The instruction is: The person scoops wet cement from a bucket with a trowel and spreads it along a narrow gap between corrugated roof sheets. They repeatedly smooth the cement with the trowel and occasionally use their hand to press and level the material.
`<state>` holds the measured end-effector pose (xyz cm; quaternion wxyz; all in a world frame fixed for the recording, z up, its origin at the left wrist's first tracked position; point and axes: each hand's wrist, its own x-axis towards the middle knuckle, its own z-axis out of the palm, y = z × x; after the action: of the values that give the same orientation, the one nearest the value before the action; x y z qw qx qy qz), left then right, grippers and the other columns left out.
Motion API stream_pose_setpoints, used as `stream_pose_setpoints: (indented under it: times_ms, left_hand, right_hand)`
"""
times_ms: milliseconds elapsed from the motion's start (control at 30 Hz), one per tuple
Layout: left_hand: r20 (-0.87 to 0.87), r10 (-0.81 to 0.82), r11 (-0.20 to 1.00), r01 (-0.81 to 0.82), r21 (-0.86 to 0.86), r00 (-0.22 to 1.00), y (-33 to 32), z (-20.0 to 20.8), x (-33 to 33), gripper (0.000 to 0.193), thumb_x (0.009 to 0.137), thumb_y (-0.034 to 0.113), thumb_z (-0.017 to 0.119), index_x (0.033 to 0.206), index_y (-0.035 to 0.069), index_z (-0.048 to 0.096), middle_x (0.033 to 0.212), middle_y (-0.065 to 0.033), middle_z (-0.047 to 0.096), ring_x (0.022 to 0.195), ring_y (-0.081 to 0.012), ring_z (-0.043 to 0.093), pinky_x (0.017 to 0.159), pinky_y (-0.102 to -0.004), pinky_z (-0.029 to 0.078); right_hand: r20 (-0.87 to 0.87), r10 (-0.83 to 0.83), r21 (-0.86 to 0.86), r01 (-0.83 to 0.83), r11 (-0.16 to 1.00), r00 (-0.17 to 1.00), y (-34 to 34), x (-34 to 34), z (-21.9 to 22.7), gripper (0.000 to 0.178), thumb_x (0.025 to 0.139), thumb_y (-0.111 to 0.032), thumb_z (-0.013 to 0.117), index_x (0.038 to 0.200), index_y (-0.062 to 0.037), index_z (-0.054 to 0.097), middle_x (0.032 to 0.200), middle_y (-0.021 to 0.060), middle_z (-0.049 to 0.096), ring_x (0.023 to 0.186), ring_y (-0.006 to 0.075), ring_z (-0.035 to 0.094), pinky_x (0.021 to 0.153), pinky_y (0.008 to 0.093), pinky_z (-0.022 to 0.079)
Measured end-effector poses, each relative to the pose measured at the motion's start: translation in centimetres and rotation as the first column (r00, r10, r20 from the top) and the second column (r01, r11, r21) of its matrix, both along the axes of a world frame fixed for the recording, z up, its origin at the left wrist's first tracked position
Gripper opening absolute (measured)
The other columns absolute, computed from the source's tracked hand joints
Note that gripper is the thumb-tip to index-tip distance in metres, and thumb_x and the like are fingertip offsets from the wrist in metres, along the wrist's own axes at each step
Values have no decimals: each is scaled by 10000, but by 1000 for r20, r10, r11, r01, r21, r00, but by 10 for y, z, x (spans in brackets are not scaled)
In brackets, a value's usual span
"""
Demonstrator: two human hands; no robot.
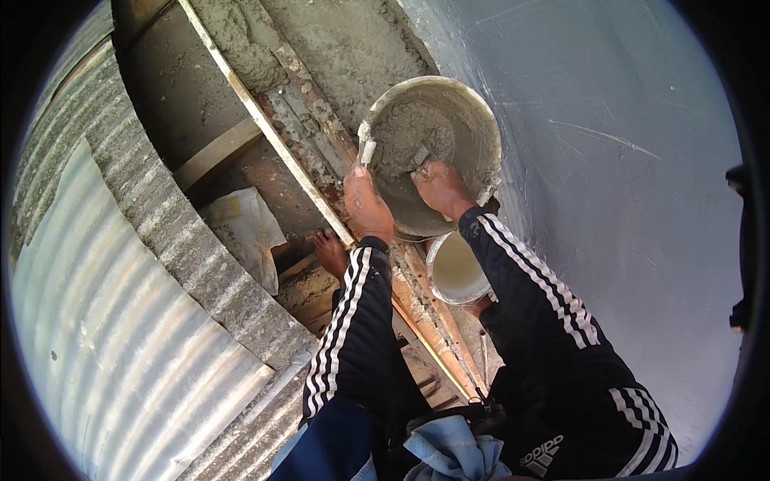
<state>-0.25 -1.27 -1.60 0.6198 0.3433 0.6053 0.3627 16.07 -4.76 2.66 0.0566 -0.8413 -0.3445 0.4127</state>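
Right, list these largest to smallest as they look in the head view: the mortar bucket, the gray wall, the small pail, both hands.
1. Gray wall
2. Mortar bucket
3. Unranked: small pail, left hand and right hand look too close, and a sleeve partly covers the pail.

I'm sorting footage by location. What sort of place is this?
Most likely a building site, perhaps at roof level: corrugated sheets spread along the left, a bucket holds a grey, mortar-like mix, and a rough wooden strip runs past open gaps.
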Motion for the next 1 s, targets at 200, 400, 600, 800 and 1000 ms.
stream_pose_setpoints:
  times_ms: [200, 400, 600, 800, 1000]
  left_hand:
    - [-77, -39, 994, 46, 101, 996, -1, 1, -2, 492, 1158, 318, 431, 1284, -108, 642, 1173, -207, 657, 1074, -331, 612, 996, -402, 449]
    - [-78, -16, 994, 25, 111, 997, 0, 3, 0, 473, 1160, 306, 425, 1286, -87, 656, 1171, -199, 662, 1057, -327, 616, 980, -403, 455]
    - [-130, -66, 976, 91, 200, 989, 2, 15, -3, 444, 1148, 267, 453, 1427, -27, 636, 1254, -177, 667, 1164, -298, 619, 1040, -387, 457]
    - [212, 110, 987, -132, 91, 971, -4, -22, 7, 426, 1132, 248, 483, 1464, 22, 623, 1386, -177, 646, 1338, -327, 553, 1173, -410, 388]
    - [346, 144, 987, -161, 22, 927, -21, -63, 3, 426, 1113, 240, 512, 1458, 15, 623, 1397, -197, 643, 1329, -357, 548, 1164, -435, 389]
  right_hand:
    - [-142, -161, 95, 176, 980, 977, -28, 2, 11, 460, 1003, -346, 703, 1219, 61, 696, 1060, 270, 759, 1009, 390, 751, 878, 477, 559]
    - [-339, -369, 10, 396, 918, 865, -45, 3, 67, 501, 1029, -327, 703, 1328, 73, 661, 1050, 152, 763, 960, 195, 702, 887, 357, 554]
    - [-64, -97, 214, 108, 971, 993, -10, -12, 140, 482, 1026, -275, 671, 1336, 92, 635, 1153, 255, 736, 1066, 324, 721, 940, 397, 552]
    - [115, 367, 230, -384, 894, 923, 100, -78, 136, 457, 986, -157, 594, 1317, 157, 574, 1308, 363, 625, 1208, 464, 650, 1053, 493, 515]
    - [292, 369, 144, -422, 895, 882, 176, -131, 84, 403, 960, -120, 607, 1288, 113, 584, 1317, 351, 601, 1255, 487, 601, 1072, 521, 497]
